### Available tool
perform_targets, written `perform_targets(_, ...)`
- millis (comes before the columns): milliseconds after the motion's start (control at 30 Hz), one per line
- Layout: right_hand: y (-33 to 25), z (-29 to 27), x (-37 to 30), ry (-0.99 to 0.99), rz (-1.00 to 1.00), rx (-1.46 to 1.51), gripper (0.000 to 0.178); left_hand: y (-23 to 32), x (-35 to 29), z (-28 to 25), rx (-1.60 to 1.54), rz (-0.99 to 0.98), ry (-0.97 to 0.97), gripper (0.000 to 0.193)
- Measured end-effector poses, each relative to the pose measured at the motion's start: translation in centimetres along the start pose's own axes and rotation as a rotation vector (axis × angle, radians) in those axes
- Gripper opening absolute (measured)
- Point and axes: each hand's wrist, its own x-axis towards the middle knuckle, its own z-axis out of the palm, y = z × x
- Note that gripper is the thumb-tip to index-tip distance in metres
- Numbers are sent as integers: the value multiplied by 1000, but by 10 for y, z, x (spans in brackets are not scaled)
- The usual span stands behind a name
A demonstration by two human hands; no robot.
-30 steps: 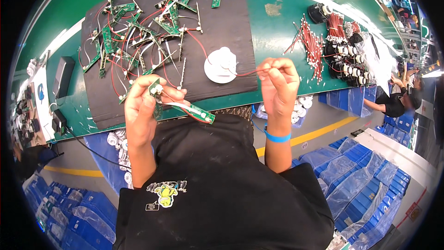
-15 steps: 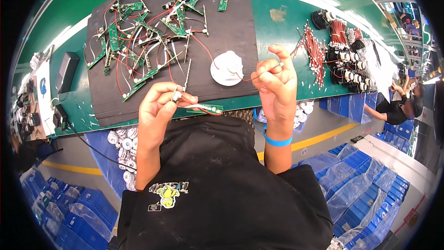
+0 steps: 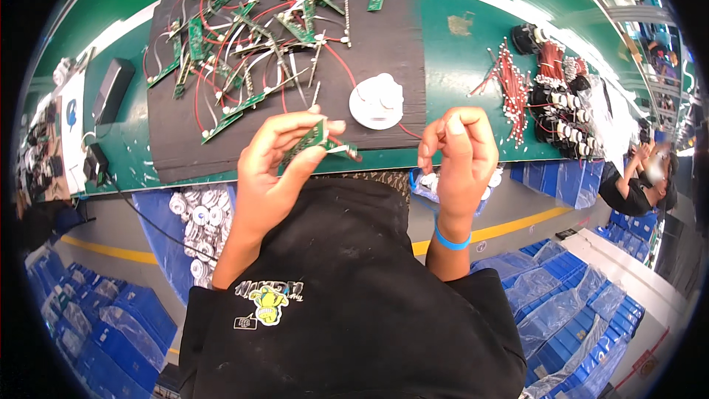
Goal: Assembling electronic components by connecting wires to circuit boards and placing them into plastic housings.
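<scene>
The left hand (image 3: 277, 166) is closed on a narrow green circuit board (image 3: 310, 140), thumb under and fingers over it, just above the near edge of the dark mat (image 3: 384, 44). The right hand (image 3: 456, 155) is curled nearly into a fist, pinching a thin red wire (image 3: 408, 131) that runs toward the white round disc (image 3: 377, 101). Judging by this, the piece is mid-assembly. A heap of wired boards (image 3: 244, 37) lies on the mat; bundled red wires (image 3: 509, 85) wait to the right.

left hand (image 3: 277, 170) has turned the narrow green circuit board (image 3: 314, 140) from lying flat to tilted upward; right hand (image 3: 458, 155) has lowered slightly, fingers curled.
</scene>
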Motion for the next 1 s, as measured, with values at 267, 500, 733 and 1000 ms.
perform_targets(267, 7, 11, 12, -409, -876, -1123, 16, 4, 3, 17, -220, -153, -5, 23)
perform_targets(500, 12, 12, 14, -530, -893, -1170, 26, -7, -1, 16, -231, -293, -32, 23)
perform_targets(733, 15, 8, 15, -563, -912, -1219, 22, -14, 3, 14, -394, -372, -58, 26)
perform_targets(1000, 16, 7, 15, -620, -953, -1276, 20, -11, 9, 5, -395, -535, -135, 26)
